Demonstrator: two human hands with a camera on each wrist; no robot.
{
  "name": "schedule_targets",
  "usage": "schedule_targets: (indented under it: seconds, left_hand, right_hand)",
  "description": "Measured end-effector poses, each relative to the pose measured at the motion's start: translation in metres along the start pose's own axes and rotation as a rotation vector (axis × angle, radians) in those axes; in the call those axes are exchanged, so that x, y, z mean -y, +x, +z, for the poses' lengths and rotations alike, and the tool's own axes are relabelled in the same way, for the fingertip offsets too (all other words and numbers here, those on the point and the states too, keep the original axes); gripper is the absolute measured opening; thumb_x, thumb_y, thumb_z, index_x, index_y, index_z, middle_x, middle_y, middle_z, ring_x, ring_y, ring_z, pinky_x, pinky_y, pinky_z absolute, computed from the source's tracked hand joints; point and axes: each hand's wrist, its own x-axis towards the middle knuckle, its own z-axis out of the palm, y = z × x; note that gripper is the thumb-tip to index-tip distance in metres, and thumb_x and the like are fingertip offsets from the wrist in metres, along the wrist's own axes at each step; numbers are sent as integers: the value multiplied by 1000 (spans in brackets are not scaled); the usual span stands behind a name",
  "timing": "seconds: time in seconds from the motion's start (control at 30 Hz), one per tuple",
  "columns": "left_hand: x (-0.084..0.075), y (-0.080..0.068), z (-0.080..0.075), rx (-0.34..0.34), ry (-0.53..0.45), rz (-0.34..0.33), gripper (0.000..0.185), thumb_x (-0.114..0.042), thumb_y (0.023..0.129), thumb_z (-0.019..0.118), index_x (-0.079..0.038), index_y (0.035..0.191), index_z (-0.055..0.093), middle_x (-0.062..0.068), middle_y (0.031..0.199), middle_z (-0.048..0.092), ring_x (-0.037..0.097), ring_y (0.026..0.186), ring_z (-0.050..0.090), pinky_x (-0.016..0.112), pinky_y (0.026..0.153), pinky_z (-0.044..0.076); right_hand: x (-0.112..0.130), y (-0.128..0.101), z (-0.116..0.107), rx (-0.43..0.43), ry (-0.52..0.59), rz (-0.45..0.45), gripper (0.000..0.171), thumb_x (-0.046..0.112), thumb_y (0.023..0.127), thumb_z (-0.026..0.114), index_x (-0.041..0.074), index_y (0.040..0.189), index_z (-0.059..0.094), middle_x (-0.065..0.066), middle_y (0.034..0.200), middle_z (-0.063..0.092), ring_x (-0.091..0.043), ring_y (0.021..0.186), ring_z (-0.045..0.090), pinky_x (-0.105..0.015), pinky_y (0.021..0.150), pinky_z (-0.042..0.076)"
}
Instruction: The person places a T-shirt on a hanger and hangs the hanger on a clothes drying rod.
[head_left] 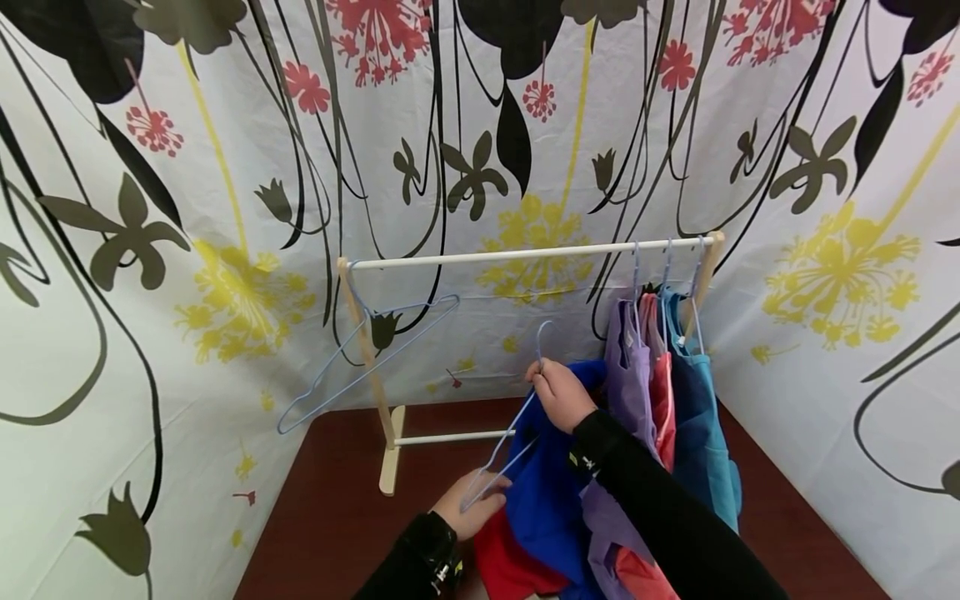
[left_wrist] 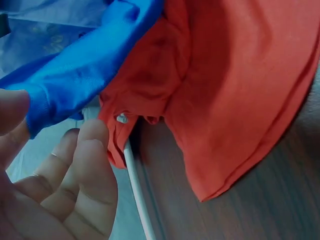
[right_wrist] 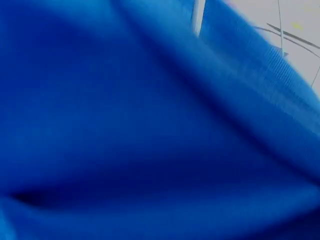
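The person's right hand (head_left: 561,393) pinches the neck of a pale blue wire hanger (head_left: 501,454) just below its hook, fingers curled round the wire and round the collar of a bright blue fabric garment (head_left: 546,492). The left hand (head_left: 471,503) holds the lower end of the same hanger, its fingers bent loosely about the wire beside the garment's edge. The blue garment hangs between the two hands, over the near middle of the dark brown wooden tabletop (head_left: 337,500), and fills the right wrist view. A red fabric garment (left_wrist: 225,95) lies beneath it on the tabletop, near the front edge.

Behind them, towards the back edge, stands a small wooden clothes rack with a white top rail (head_left: 525,252). An empty pale blue wire hanger (head_left: 360,358) hangs tilted at the rail's left end. At its right end hang a purple garment (head_left: 628,383), a coral garment (head_left: 662,400) and a teal garment (head_left: 701,425), touching one another.
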Motion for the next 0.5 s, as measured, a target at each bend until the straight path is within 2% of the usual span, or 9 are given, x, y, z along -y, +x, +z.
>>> schedule_targets:
  seconds: [0.07,0.17,0.3,0.5]
  left_hand:
    - [-2,-3,2,3,-25,-109,21,-20,95,66,-15,115,73,2,112,68,15,103,61,36,88,49]
    - [-2,-7,3,18,-22,-178,20,-24,96,66,-18,114,72,1,115,68,17,107,61,39,90,48]
    - [-4,-15,-5,50,-4,-198,20,-26,97,64,-16,113,70,1,116,68,17,108,61,41,90,49]
    - [-9,-24,-21,44,54,-190,8,-25,98,65,-19,103,68,-8,101,65,11,96,61,37,82,49]
  right_hand:
    - [-2,0,-2,-10,-4,11,20,7,108,41,5,111,61,-10,107,64,-22,88,55,-43,82,43]
    - [-5,1,-6,-21,-16,20,21,7,108,41,4,111,62,-10,107,64,-23,90,56,-44,84,43]
    - [-10,1,-8,-30,-37,20,22,7,107,41,3,111,63,-11,105,65,-23,87,55,-44,83,43]
    - [-15,1,-11,-27,-59,35,23,8,107,41,5,110,64,-11,104,65,-22,86,56,-42,81,43]
